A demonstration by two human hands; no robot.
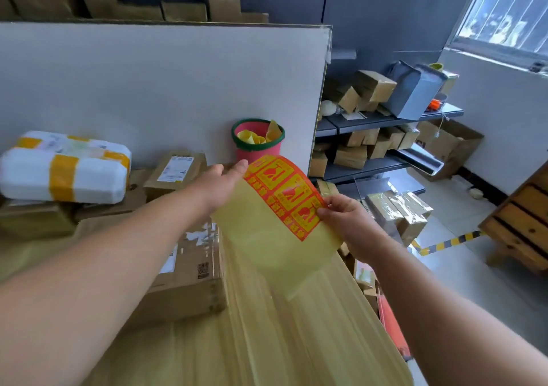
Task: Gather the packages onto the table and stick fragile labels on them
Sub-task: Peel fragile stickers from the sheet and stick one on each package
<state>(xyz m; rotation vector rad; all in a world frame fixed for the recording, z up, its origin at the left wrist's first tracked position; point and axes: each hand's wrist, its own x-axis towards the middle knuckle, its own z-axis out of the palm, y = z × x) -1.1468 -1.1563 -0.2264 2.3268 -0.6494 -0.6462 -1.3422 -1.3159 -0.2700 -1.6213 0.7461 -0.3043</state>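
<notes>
Above the table (267, 341), both hands' grips pinch the label sheet (284, 204); print unreadable.

Pink bin (257, 145), green-rimmed, stands against the white partition board (166, 89). Right of the board: dark shelving (385, 120). Farther right of it: wooden drawer unit (525, 222).

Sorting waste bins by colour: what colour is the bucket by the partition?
Pink bucket with a green rim, in the head view.
</notes>
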